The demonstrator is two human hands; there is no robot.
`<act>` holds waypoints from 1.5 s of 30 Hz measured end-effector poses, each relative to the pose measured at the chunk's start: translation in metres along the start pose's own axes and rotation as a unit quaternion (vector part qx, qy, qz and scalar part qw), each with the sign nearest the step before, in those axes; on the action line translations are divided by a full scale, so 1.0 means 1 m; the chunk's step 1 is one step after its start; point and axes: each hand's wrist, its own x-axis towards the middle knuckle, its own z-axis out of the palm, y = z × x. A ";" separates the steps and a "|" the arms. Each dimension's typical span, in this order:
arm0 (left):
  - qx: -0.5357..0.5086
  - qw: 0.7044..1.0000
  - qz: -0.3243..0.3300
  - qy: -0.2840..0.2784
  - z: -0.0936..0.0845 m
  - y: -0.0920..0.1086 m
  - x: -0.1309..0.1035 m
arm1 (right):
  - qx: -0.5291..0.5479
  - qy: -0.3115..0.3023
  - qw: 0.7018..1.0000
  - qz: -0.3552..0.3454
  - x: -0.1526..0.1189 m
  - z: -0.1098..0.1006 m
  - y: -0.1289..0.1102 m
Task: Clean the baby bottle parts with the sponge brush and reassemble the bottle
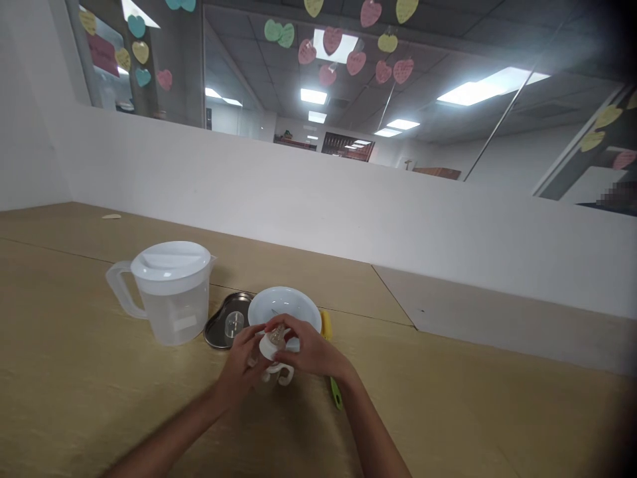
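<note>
Both hands are closed around a small baby bottle with a white collar, a clear nipple and white curved handles underneath. My left hand grips the bottle's body from the left, its fingers covering most of it. On the other side, my right hand has thumb and fingers curled around the collar and nipple. Just behind them sits a white bowl, partly covered by my right hand. Left of the bowl, a metal kidney dish holds a clear cap.
A lidded translucent pitcher stands at the left. Beside my right wrist lies a brush with a yellow end and green handle. A pale flat piece lies far back on the wooden table, below a white wall with windows.
</note>
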 end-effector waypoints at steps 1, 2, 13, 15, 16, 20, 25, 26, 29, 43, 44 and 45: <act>-0.010 1.000 -0.008 -0.002 0.002 0.002 0.002 | 0.004 0.001 1.000 0.005 0.000 0.000 0.000; -0.020 1.000 -0.013 -0.003 0.004 0.004 0.002 | 0.007 0.003 1.000 0.010 0.000 -0.001 -0.001; 0.116 0.986 0.111 0.043 0.005 0.017 0.000 | 0.008 0.054 0.998 0.025 -0.001 -0.007 0.001; 0.134 0.984 0.107 0.041 0.004 0.020 0.000 | 0.020 0.071 0.997 0.025 -0.002 -0.010 0.004; 0.141 0.984 0.101 0.040 0.004 0.022 0.000 | 0.028 0.076 0.996 0.023 -0.001 -0.011 0.006; 0.176 0.980 0.092 0.032 0.000 0.027 0.003 | 0.049 0.079 0.996 0.020 -0.001 -0.012 0.010; 0.263 0.948 0.176 -0.026 -0.015 0.023 0.009 | 0.046 0.077 0.996 0.018 -0.001 -0.012 0.011; 0.272 0.942 0.191 -0.035 -0.018 0.021 0.011 | 0.047 0.077 0.996 0.019 -0.001 -0.012 0.011; 0.264 0.943 0.204 -0.021 -0.023 0.017 0.014 | 0.046 0.085 0.995 0.024 0.001 -0.010 0.011; -0.063 0.998 0.016 -0.010 -0.016 0.041 0.031 | 0.035 0.097 0.994 -0.021 0.001 -0.010 0.001; -0.057 0.998 0.020 -0.008 -0.016 0.042 0.031 | -0.003 0.104 0.994 -0.025 0.001 -0.009 0.000; -0.049 0.998 0.026 -0.007 -0.015 0.044 0.032 | -0.045 0.112 0.992 -0.032 0.002 -0.008 0.000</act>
